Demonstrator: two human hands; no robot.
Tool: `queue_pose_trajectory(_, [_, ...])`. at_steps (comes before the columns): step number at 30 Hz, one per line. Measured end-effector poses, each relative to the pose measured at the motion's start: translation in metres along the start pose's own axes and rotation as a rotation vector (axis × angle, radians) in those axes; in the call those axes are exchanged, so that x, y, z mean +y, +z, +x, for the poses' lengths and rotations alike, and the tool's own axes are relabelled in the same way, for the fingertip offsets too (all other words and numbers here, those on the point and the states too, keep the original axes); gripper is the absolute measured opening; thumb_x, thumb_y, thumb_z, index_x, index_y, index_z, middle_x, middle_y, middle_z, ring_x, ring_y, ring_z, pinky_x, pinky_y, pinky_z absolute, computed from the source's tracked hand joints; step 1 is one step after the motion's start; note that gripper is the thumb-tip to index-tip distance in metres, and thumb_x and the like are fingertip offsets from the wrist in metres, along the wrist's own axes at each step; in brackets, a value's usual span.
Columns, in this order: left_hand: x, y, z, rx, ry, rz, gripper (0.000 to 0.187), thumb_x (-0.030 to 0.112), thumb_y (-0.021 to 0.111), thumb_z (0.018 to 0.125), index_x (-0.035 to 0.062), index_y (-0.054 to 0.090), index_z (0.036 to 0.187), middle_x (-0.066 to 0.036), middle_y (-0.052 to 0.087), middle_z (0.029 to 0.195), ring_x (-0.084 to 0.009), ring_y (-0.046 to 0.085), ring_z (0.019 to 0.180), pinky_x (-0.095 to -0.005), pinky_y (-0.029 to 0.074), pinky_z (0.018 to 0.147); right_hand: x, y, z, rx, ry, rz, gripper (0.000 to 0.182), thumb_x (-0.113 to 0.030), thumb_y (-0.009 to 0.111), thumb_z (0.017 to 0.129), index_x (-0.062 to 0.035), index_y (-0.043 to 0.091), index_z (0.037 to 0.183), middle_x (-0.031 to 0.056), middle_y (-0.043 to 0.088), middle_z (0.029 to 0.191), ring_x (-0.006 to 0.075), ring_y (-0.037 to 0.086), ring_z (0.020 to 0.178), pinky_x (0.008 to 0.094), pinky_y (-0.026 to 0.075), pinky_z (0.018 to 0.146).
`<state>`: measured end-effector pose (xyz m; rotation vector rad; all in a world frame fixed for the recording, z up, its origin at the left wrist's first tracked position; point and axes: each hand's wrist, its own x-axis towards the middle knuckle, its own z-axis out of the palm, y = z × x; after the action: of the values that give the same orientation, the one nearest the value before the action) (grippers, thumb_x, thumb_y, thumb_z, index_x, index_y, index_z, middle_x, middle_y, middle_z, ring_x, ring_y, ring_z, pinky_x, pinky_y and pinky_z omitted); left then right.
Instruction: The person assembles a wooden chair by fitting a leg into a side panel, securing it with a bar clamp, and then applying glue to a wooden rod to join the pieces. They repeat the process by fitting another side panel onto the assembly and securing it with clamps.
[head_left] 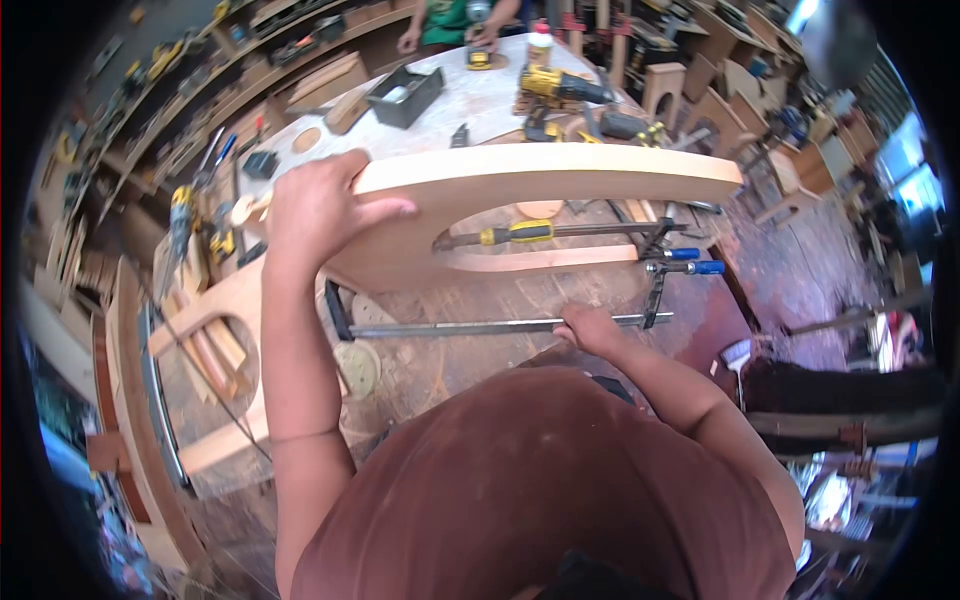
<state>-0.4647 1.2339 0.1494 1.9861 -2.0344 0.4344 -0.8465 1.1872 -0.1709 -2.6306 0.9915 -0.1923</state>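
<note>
A large curved wooden piece with an oval opening stands on edge over the workbench. My left hand grips its left end, the thumb on the near face. My right hand is closed around the bar of a long metal clamp lying along the near side of the piece. A second clamp with a blue handle is at the right end, beside the first clamp's blue handle. Through the opening a yellow-and-black screwdriver handle shows.
A grey box, a yellow drill and a glue bottle stand on the bench's far side. Another wooden frame lies at left. A person in green is across the bench. A white brush is at right.
</note>
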Motion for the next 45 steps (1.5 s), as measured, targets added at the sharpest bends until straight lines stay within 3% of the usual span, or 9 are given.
queue_pose_trajectory(8, [0.000, 0.000, 0.007, -0.021, 0.016, 0.004, 0.069, 0.073, 0.069, 0.064, 0.0059, 0.057, 0.073, -0.015, 0.064, 0.066, -0.0358, 0.065, 0.065, -0.0433, 0.050, 0.061, -0.051, -0.107, -0.060, -0.028, 0.102, -0.205, 0.057, -0.066, 0.064, 0.076, -0.0086, 0.063, 0.071, 0.0077, 0.067, 0.081, 0.0286, 0.067, 0.074, 0.0411, 0.050, 0.058])
queue_pose_trajectory(14, [-0.006, 0.007, 0.017, -0.042, 0.032, -0.009, 0.069, 0.072, 0.070, 0.065, 0.0044, 0.056, 0.076, -0.017, 0.063, 0.068, -0.0373, 0.064, 0.067, -0.0437, 0.049, 0.061, -0.027, -0.150, -0.111, -0.002, 0.194, -0.275, 0.058, -0.066, 0.069, 0.070, -0.0079, 0.064, 0.067, 0.0079, 0.063, 0.068, 0.0288, 0.065, 0.065, 0.0403, 0.049, 0.055])
queue_pose_trajectory(20, [-0.004, 0.009, 0.028, -0.048, -0.028, -0.080, 0.067, 0.061, 0.079, 0.060, 0.0015, 0.054, 0.075, -0.018, 0.059, 0.068, -0.0383, 0.058, 0.065, -0.0419, 0.045, 0.059, 0.054, -0.211, -0.183, 0.100, 0.227, -0.216, 0.055, -0.058, 0.080, 0.058, -0.0068, 0.061, 0.061, 0.0077, 0.059, 0.062, 0.0297, 0.063, 0.059, 0.0401, 0.048, 0.055])
queue_pose_trajectory(24, [-0.020, 0.022, 0.038, -0.080, -0.046, -0.128, 0.074, 0.064, 0.080, 0.057, 0.0000, 0.048, 0.075, -0.013, 0.042, 0.061, -0.0269, 0.035, 0.060, -0.0361, 0.037, 0.056, 0.130, -0.247, -0.229, 0.168, 0.239, -0.316, 0.056, -0.057, 0.082, 0.053, -0.0071, 0.057, 0.059, 0.0092, 0.056, 0.060, 0.0302, 0.060, 0.057, 0.0402, 0.046, 0.053])
queue_pose_trajectory(28, [-0.023, 0.021, 0.046, -0.146, -0.101, -0.235, 0.075, 0.064, 0.082, 0.056, 0.0004, 0.047, 0.075, -0.006, 0.036, 0.064, -0.0149, 0.035, 0.064, -0.0340, 0.036, 0.056, 0.214, -0.272, -0.280, 0.285, 0.182, -0.270, 0.058, -0.056, 0.084, 0.052, -0.0050, 0.058, 0.063, 0.0102, 0.059, 0.062, 0.0316, 0.062, 0.059, 0.0398, 0.046, 0.055])
queue_pose_trajectory(31, [-0.010, 0.014, 0.047, -0.189, -0.161, -0.218, 0.068, 0.054, 0.085, 0.058, 0.0002, 0.051, 0.080, -0.006, 0.043, 0.067, -0.0166, 0.040, 0.066, -0.0346, 0.039, 0.061, 0.255, -0.294, -0.303, 0.347, 0.194, -0.225, 0.057, -0.053, 0.085, 0.051, -0.0042, 0.056, 0.062, 0.0113, 0.056, 0.061, 0.0309, 0.058, 0.055, 0.0405, 0.043, 0.051])
queue_pose_trajectory(37, [0.007, 0.005, 0.042, -0.251, -0.262, -0.165, 0.063, 0.044, 0.089, 0.057, 0.0006, 0.058, 0.092, -0.011, 0.056, 0.077, -0.0214, 0.051, 0.073, -0.0360, 0.044, 0.070, 0.317, -0.317, -0.280, 0.425, 0.345, -0.155, 0.063, -0.057, 0.081, 0.061, -0.0002, 0.052, 0.062, 0.0124, 0.049, 0.056, 0.0271, 0.051, 0.050, 0.0375, 0.035, 0.047])
queue_pose_trajectory(38, [0.009, 0.004, 0.039, -0.243, -0.277, -0.154, 0.063, 0.044, 0.089, 0.057, 0.0006, 0.058, 0.092, -0.011, 0.056, 0.077, -0.0214, 0.051, 0.073, -0.0360, 0.044, 0.070, 0.324, -0.321, -0.269, 0.414, 0.370, -0.136, 0.052, -0.043, 0.085, 0.056, -0.0015, 0.053, 0.061, 0.0138, 0.053, 0.056, 0.0308, 0.054, 0.052, 0.0392, 0.039, 0.048])
queue_pose_trajectory(45, [0.030, -0.008, 0.012, -0.129, -0.226, -0.101, 0.074, 0.059, 0.085, 0.051, -0.0004, 0.061, 0.086, -0.016, 0.060, 0.079, -0.0333, 0.058, 0.080, -0.0410, 0.045, 0.073, 0.340, -0.317, -0.149, 0.352, 0.307, -0.163, 0.051, -0.049, 0.084, 0.062, -0.0036, 0.062, 0.068, 0.0163, 0.060, 0.064, 0.0365, 0.059, 0.060, 0.0429, 0.044, 0.056])
